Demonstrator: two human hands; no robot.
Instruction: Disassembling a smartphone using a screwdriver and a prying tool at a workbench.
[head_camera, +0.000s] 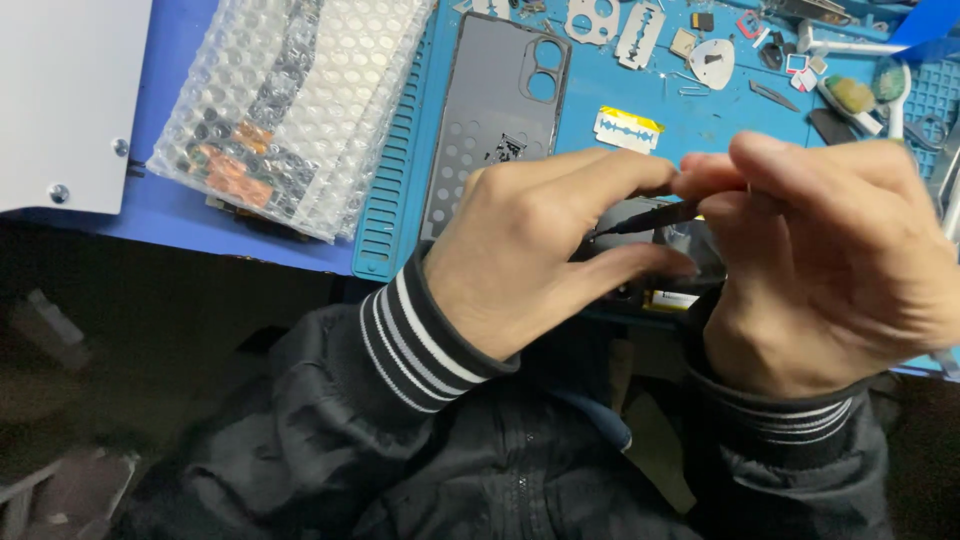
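Observation:
My left hand (535, 250) and my right hand (830, 260) meet over the front edge of a blue work mat (660, 110). A thin black pointed tool (650, 218) runs between the fingertips of both hands. Under the hands lies a dark device part (690, 255), mostly hidden, with a yellow-and-white strip (672, 299) at its near edge. A grey phone back cover (495, 110) with camera holes lies flat on the mat just beyond my left hand.
Bubble-wrap packets (290, 100) lie at the left, next to a white panel (65, 95). A razor blade in a yellow wrapper (627, 128), a bare blade (640, 32), a guitar-pick-shaped opener (712, 60) and several small parts sit at the back of the mat.

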